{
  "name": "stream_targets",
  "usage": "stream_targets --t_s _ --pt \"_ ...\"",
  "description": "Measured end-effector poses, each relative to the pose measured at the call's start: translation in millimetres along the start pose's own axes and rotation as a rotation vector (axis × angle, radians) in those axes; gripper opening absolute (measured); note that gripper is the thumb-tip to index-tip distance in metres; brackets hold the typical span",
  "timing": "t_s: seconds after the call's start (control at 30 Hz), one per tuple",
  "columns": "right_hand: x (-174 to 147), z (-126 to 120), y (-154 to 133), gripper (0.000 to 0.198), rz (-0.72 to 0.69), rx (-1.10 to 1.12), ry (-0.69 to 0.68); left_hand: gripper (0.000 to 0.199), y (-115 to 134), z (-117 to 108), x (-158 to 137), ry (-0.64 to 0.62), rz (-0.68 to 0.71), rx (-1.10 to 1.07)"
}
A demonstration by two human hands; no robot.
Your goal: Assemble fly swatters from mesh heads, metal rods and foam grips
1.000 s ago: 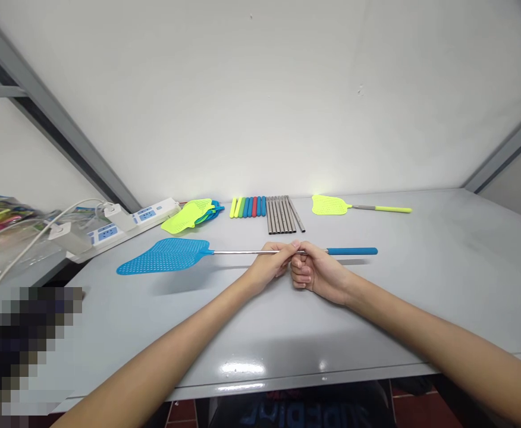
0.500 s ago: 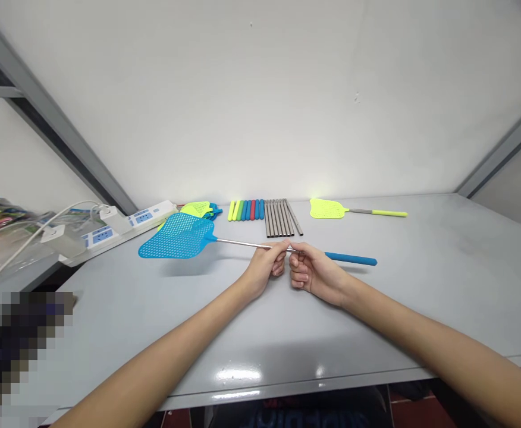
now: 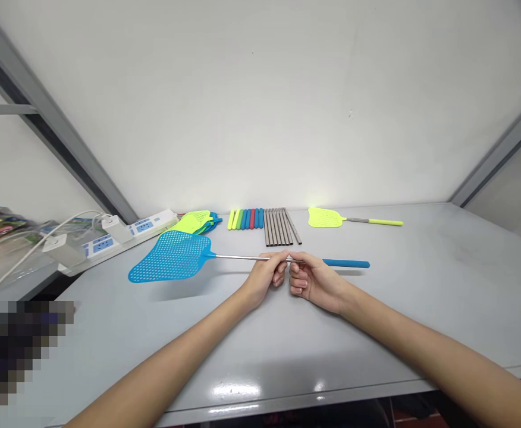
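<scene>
A blue fly swatter [image 3: 171, 257] with an extended metal rod and a blue handle hangs just over the table, its perforated head to the left. My left hand [image 3: 267, 275] is closed on the rod near its middle. Close beside it, my right hand [image 3: 314, 279] pinches the same rod, left of the blue grip. Both thumbs lie along the top, nearly touching. Beyond my hands lie several metal rods [image 3: 279, 227] in a row, one slanted, and several coloured handle grips [image 3: 245, 219] to their left.
A finished-looking yellow fly swatter [image 3: 325, 217] lies at the back right. Yellow and blue swatter heads [image 3: 193, 222] are piled at the back left. Next to them runs a white power strip [image 3: 122, 238] with plugged-in adapters and cables. Bagged colourful items [image 3: 2, 229] lie at far left.
The swatter's head has dipped toward me and the handle end has come level, while both hands keep hold of the rod. The whole view has also shifted slightly.
</scene>
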State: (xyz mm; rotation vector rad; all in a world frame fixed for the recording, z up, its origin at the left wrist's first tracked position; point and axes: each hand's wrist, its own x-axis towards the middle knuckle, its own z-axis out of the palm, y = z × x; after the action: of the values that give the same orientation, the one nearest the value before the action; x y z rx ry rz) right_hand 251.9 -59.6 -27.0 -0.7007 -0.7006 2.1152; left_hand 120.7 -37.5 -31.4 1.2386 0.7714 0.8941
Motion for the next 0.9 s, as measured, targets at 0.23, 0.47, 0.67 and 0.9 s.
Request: stream_targets --t_s 0.23,0.47,0.67,0.9 --pt "0.1 0.3 0.7 0.029 -0.013 0.014 -0.007 0.041 -2.2 -1.8 0.4 -0.025 0.002 -0.003" --pt "1.5 -2.5 0.3 0.032 0.006 0.034 -0.03 0.04 -1.9 -4.1 2.1 -0.043 -0.019 -0.049" --pt "1.4 -1.1 -0.5 0.027 -0.012 -0.003 -0.036 0.039 -1.8 -3.6 2.0 -0.032 -0.029 -0.076" --pt "3.3 -2.8 1.6 0.027 -0.021 -0.032 -0.024 0.04 -1.4 -3.8 1.3 -0.024 -0.008 -0.028"
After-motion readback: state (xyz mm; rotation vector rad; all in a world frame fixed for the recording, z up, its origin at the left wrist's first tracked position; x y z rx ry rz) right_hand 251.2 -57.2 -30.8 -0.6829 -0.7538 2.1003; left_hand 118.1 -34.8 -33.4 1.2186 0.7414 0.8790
